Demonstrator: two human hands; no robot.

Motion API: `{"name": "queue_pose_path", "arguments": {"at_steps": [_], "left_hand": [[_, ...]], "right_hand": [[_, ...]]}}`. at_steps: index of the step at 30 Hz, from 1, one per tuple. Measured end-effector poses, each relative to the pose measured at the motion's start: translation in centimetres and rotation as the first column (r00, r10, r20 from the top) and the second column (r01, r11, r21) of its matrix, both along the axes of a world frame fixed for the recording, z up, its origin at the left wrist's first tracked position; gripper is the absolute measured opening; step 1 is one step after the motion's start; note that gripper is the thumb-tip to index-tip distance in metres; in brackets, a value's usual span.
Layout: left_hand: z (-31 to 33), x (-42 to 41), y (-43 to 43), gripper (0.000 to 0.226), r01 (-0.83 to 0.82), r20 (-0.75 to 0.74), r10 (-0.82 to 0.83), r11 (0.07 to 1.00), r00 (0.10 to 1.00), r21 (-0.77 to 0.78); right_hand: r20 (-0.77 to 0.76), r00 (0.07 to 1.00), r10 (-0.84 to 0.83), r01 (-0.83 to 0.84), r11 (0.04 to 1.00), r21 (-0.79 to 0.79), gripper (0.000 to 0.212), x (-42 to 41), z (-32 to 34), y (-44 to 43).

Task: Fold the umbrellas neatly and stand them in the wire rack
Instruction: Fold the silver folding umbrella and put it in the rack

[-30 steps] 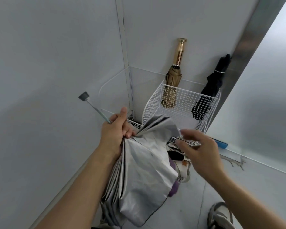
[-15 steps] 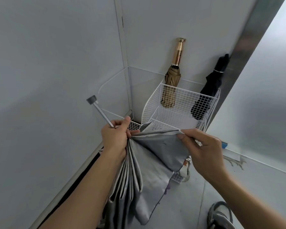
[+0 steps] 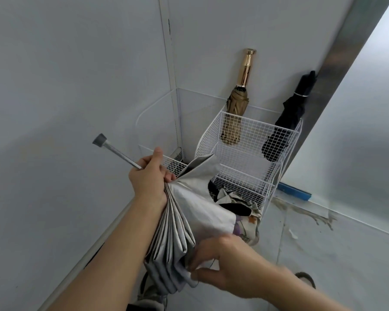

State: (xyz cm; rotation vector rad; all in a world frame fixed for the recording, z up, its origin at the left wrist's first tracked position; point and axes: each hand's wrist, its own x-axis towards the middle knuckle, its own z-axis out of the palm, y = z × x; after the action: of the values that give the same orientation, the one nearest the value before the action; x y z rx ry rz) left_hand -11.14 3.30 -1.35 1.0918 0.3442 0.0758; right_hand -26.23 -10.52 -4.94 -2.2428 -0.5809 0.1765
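Head view: tan umbrella and black umbrella already stand in the wire rack. Before it, left hand grips the silver umbrella near its tip, right hand pinches its pleats low — wrapping and racking remain, as for the crumpled patterned umbrella.

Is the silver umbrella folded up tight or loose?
Loose: the silver umbrella hangs in unwrapped pleats, left hand gripping its top, right hand pinching its lower edge.

A single wide-angle camera worn on the person's head looks forward and down into a corner of white walls; the left hand and right hand, gripping a silver umbrella, sit close beneath the lens, the wire rack just beyond.
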Motion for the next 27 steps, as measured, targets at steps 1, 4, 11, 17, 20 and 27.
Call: {"name": "queue_pose_path", "arguments": {"at_steps": [1, 4, 11, 17, 20, 27], "left_hand": [[0.2, 0.0, 0.0, 0.03, 0.036, 0.005, -0.036, 0.999, 0.999, -0.009], [0.4, -0.1, 0.1, 0.035, 0.152, 0.024, -0.151, 0.988, 0.988, -0.027], [0.6, -1.3, -0.5, 0.043, 0.373, 0.095, -0.376, 0.926, 0.922, 0.049], [0.2, -1.6, -0.9, 0.036, 0.395, 0.047, -0.403, 0.911, 0.914, 0.119], [-0.7, -0.9, -0.9, 0.036, 0.265, 0.018, -0.271, 0.95, 0.962, 0.163], [-1.0, -0.1, -0.4, 0.037, 0.019, 0.033, -0.025, 0.988, 0.999, 0.151]], "right_hand": [[-0.008, 1.0, -0.019, 0.019, 1.0, -0.016, 0.015, 0.1, -0.1, -0.3], [0.044, 0.937, -0.346, 0.334, 0.927, 0.172, 0.005, 0.8, 0.5, -1.6], [0.074, 0.612, -0.787, 0.761, 0.612, 0.214, 0.049, 3.4, 1.4, -6.0], [0.118, 0.67, -0.733, 0.676, 0.668, 0.311, 0.014, 3.7, 1.5, -6.2], [0.159, 0.705, -0.691, 0.618, 0.709, 0.341, 0.015, 3.3, 2.0, -5.7], [0.335, 0.866, -0.37, 0.328, 0.928, 0.178, 0.018, 0.7, 0.7, -0.6]]}}
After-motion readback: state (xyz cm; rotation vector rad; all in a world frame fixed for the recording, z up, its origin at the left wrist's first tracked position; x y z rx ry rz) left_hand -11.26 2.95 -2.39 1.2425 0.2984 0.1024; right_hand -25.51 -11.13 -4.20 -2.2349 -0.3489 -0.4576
